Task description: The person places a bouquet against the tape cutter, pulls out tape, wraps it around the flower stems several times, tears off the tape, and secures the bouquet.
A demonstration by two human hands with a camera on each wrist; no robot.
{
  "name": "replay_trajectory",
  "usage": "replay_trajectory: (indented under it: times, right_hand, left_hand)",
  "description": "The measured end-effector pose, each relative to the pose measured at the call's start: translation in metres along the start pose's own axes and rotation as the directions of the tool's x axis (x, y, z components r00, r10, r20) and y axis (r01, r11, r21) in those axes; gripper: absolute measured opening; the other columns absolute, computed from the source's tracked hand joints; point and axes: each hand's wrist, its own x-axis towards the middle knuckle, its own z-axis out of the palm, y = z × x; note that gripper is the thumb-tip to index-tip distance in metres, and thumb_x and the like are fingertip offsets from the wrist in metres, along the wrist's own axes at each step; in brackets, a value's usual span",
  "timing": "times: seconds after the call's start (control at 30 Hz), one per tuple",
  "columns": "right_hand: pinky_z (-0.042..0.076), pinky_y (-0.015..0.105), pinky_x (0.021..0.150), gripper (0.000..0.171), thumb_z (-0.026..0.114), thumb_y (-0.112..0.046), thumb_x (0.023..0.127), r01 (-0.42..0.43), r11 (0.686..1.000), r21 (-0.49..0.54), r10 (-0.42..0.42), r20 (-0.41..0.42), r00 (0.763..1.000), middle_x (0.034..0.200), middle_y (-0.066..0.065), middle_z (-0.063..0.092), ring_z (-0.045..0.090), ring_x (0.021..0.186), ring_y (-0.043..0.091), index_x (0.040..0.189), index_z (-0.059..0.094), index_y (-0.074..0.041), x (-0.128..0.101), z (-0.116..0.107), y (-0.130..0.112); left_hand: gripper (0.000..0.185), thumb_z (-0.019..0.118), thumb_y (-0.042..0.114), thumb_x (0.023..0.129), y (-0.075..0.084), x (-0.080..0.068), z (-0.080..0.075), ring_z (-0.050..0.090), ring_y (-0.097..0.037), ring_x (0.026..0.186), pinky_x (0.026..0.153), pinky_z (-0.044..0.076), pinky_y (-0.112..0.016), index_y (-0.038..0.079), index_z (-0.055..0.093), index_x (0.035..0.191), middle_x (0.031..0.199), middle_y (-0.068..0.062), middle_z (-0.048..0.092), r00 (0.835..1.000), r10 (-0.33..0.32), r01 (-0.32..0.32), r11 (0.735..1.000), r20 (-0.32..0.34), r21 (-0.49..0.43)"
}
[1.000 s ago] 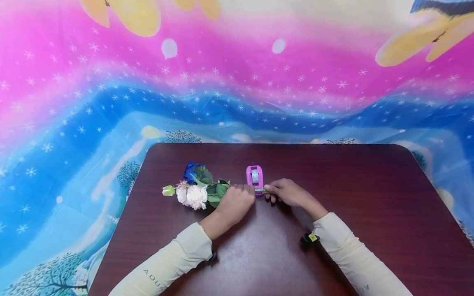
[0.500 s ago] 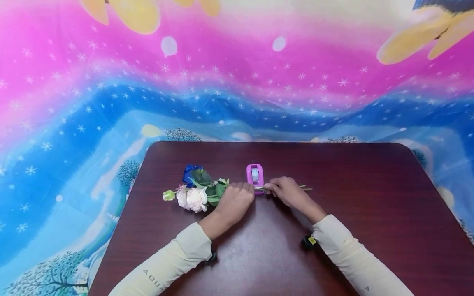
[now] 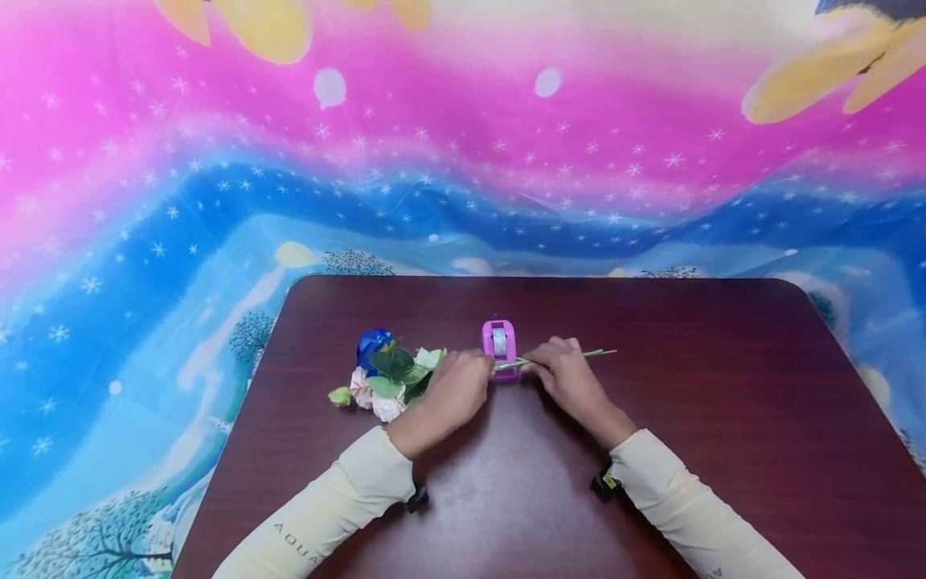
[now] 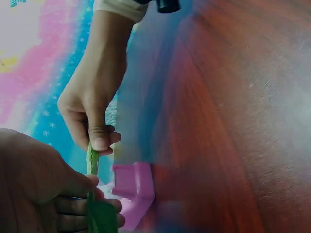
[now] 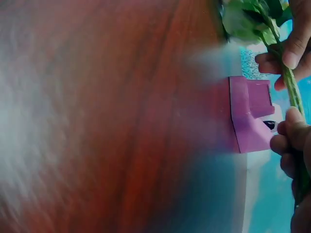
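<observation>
My left hand (image 3: 456, 388) grips a bunch of flowers by the stems (image 3: 510, 363), just below the leaves (image 3: 394, 363). A blue rose (image 3: 373, 347), pale pink blooms (image 3: 388, 405) and a greenish bud (image 3: 340, 396) stick out to its left. Farther along the stems, my right hand (image 3: 573, 386) pinches them between thumb and fingers; the stem ends point out past it to the right. In the right wrist view, both thumbs press on the green stems (image 5: 293, 92). Just behind the stems stands a pink tape dispenser (image 3: 498, 331) with a roll of tape in it.
The dark wooden table (image 3: 694, 362) carries the dispenser near its middle. Behind it hangs a colourful backdrop cloth (image 3: 463, 161) reaching the far edge. A small black device (image 3: 604, 484) is strapped at the right wrist.
The bunch has turned in the hands: the blue rose has rolled nearer and the pale blooms are partly covered. The stem ends now show beyond the right hand, which has changed its hold.
</observation>
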Motion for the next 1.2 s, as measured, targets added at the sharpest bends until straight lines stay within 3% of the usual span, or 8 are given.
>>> replay_trajectory:
  times: [0.13, 0.27, 0.37, 0.5, 0.7, 0.93, 1.07, 1.2]
  right_hand:
    - [0.033, 0.034, 0.077, 0.009, 0.079, -0.012, 0.088, 0.014, 1.0, -0.009, -0.014, -0.063, 0.998, 0.083, -0.001, 0.076, 0.059, 0.079, 0.015, 0.097, 0.08, -0.011, -0.003, 0.002, 0.0]
    - [0.032, 0.034, 0.076, 0.01, 0.08, -0.012, 0.087, 0.026, 1.0, 0.001, -0.026, -0.073, 0.997, 0.083, -0.002, 0.077, 0.058, 0.078, 0.014, 0.097, 0.081, -0.012, -0.004, 0.003, 0.0]
    - [0.035, 0.035, 0.077, 0.012, 0.081, -0.017, 0.087, 0.011, 1.0, -0.005, -0.011, -0.037, 0.999, 0.085, -0.002, 0.077, 0.06, 0.079, 0.015, 0.098, 0.081, -0.013, -0.004, 0.003, -0.002]
    - [0.039, 0.036, 0.08, 0.019, 0.077, -0.03, 0.091, -0.057, 0.996, -0.065, 0.062, 0.087, 0.994, 0.092, -0.002, 0.078, 0.063, 0.084, 0.017, 0.101, 0.08, -0.014, -0.001, -0.001, -0.006]
    - [0.047, 0.039, 0.08, 0.025, 0.068, -0.037, 0.098, -0.107, 0.984, -0.143, 0.138, 0.228, 0.964, 0.095, 0.0, 0.077, 0.068, 0.089, 0.02, 0.103, 0.078, -0.015, 0.01, -0.009, -0.014]
    - [0.055, 0.042, 0.085, 0.022, 0.066, -0.034, 0.1, -0.167, 0.982, -0.087, 0.187, 0.359, 0.914, 0.099, 0.0, 0.072, 0.066, 0.095, 0.018, 0.106, 0.074, -0.014, 0.016, -0.013, -0.016]
    - [0.049, 0.038, 0.079, 0.022, 0.07, -0.033, 0.097, -0.125, 0.987, -0.097, 0.151, 0.352, 0.924, 0.093, 0.001, 0.068, 0.057, 0.086, 0.018, 0.1, 0.07, -0.011, 0.015, -0.008, -0.013]
    - [0.037, 0.034, 0.075, 0.024, 0.075, -0.032, 0.091, -0.124, 0.989, -0.083, 0.143, 0.285, 0.948, 0.088, 0.0, 0.066, 0.045, 0.08, 0.018, 0.095, 0.066, -0.01, 0.012, 0.0, -0.01]
  left_hand:
    - [0.006, 0.07, 0.005, 0.09, -0.002, 0.006, -0.005, 0.067, -0.021, 0.069, 0.06, 0.051, -0.035, 0.01, 0.07, 0.087, 0.081, -0.003, 0.072, 0.995, -0.025, 0.031, 0.997, 0.096, -0.071]
    - [0.007, 0.073, 0.012, 0.093, -0.003, 0.008, -0.004, 0.067, -0.021, 0.068, 0.059, 0.052, -0.034, 0.009, 0.068, 0.097, 0.082, -0.004, 0.073, 0.989, -0.071, 0.086, 0.989, 0.131, -0.116]
    - [0.011, 0.075, 0.015, 0.093, -0.004, 0.008, -0.001, 0.066, -0.02, 0.065, 0.057, 0.052, -0.034, 0.009, 0.067, 0.098, 0.079, -0.002, 0.073, 0.99, -0.083, 0.095, 0.99, 0.113, -0.104]
    - [0.013, 0.078, 0.017, 0.089, -0.006, 0.006, 0.004, 0.066, -0.021, 0.064, 0.058, 0.051, -0.036, 0.012, 0.067, 0.093, 0.077, 0.0, 0.073, 0.995, -0.072, 0.076, 0.996, 0.068, -0.045]
    - [0.015, 0.077, 0.008, 0.084, -0.009, 0.006, 0.009, 0.067, -0.017, 0.066, 0.064, 0.048, -0.035, 0.012, 0.066, 0.094, 0.079, 0.002, 0.074, 1.0, -0.023, 0.022, 0.999, 0.012, 0.026]
    - [0.028, 0.072, 0.0, 0.079, -0.009, 0.005, 0.016, 0.069, -0.02, 0.074, 0.069, 0.044, -0.034, 0.008, 0.063, 0.105, 0.083, -0.002, 0.073, 1.0, 0.028, -0.028, 0.996, -0.006, 0.083]
    - [0.044, 0.076, 0.003, 0.077, -0.008, 0.003, 0.021, 0.067, -0.022, 0.069, 0.075, 0.05, -0.038, 0.001, 0.058, 0.117, 0.077, -0.002, 0.07, 0.998, 0.057, -0.056, 0.988, -0.006, 0.141]
    - [0.045, 0.073, 0.005, 0.081, -0.007, 0.003, 0.025, 0.062, -0.019, 0.056, 0.065, 0.052, -0.037, -0.001, 0.051, 0.12, 0.065, 0.001, 0.063, 0.998, 0.066, -0.065, 0.988, -0.002, 0.141]
